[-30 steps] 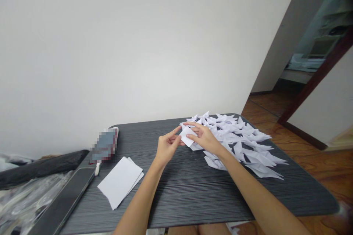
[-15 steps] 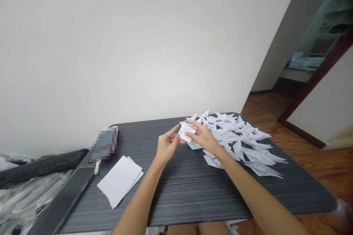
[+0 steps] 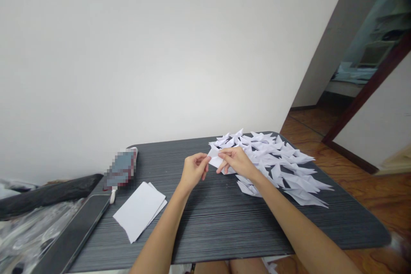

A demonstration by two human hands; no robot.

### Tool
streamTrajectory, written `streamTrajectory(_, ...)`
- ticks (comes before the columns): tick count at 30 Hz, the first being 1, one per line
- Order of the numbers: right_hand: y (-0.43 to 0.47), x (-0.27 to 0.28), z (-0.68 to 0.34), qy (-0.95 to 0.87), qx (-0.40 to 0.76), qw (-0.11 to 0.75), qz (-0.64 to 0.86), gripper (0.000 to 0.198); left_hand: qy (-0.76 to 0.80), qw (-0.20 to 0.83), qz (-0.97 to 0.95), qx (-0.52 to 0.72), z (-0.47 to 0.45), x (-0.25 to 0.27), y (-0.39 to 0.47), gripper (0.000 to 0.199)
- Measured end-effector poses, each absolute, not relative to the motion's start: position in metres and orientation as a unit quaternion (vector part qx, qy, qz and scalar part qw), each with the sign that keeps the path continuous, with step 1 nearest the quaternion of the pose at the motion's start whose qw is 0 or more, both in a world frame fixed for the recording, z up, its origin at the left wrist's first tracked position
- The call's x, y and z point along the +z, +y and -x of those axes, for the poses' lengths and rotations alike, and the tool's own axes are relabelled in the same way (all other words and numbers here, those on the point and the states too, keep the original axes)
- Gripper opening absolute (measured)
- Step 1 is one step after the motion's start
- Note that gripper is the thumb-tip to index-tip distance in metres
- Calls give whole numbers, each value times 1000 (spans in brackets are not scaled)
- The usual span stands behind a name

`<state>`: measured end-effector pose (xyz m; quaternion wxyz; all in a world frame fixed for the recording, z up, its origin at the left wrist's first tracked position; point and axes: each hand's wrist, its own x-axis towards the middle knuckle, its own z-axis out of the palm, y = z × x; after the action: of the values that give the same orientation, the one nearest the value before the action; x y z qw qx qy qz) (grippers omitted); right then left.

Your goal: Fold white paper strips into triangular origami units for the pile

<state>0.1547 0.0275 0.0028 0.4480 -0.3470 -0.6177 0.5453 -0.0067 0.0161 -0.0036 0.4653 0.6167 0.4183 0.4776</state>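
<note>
Between my two hands is a small folded piece of white paper (image 3: 215, 158), raised above the dark table (image 3: 205, 222). My left hand (image 3: 195, 168) pinches its left corner between thumb and forefinger. My right hand (image 3: 236, 161) is closed on the paper's right side, the fingers covering part of it. Just behind and to the right of my right hand lies a spread of several folded white paper shapes with pointed ends (image 3: 272, 154). The exact folds of the held piece are too small to make out.
A short stack of white sheets (image 3: 140, 210) rests at the table's left. Beyond it sits a blurred-out packet (image 3: 120, 169) with a white tip at its lower end. A dark phone (image 3: 75, 233) lies along the left edge, beside clear plastic wrapping (image 3: 35, 231). A white wall (image 3: 180, 60) rises behind.
My left fingers have gone from spread around the paper to a pinch at its corner. My right fingers have curled further over its right side. The paper has turned slightly.
</note>
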Motion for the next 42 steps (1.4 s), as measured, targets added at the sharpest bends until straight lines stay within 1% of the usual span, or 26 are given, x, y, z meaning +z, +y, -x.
streamTrajectory(4, 27, 8, -156, -551, 581, 505, 324, 24, 395, 513, -575, 500, 8, 2, 16, 30)
streamTrajectory(6, 25, 10, -155, -548, 581, 514, 312, 24, 363, 537, -556, 520, 6, 3, 15, 33)
streamTrajectory(8, 23, 11, -154, -568, 572, 511, 298, 25, 341, 540, -547, 542, 4, 3, 14, 32)
streamTrajectory(13, 21, 10, -155, -624, 513, 521, 276, 20, 335, 507, -544, 578, 2, 2, 11, 23)
streamTrajectory(18, 21, 10, -159, -659, 441, 539, 285, 16, 309, 498, -595, 550, 5, 6, 9, 28)
streamTrajectory(23, 20, 9, -157, -703, 364, 536, 293, 8, 343, 427, -606, 578, 5, 5, 12, 17)
streamTrajectory(26, 20, 8, -152, -700, 341, 555, 292, 8, 354, 380, -618, 590, 5, 3, 13, 14)
streamTrajectory(30, 23, 5, -145, -640, 367, 591, 327, 14, 383, 351, -629, 578, 3, 3, 10, 14)
streamTrajectory(34, 25, 2, -142, -584, 412, 595, 368, 21, 391, 381, -605, 580, -1, 3, 8, 15)
streamTrajectory(38, 26, 1, -142, -571, 411, 611, 363, 25, 391, 392, -591, 587, -4, 0, 7, 17)
streamTrajectory(42, 26, -1, -142, -571, 416, 615, 351, 24, 393, 400, -595, 575, -6, -2, 7, 17)
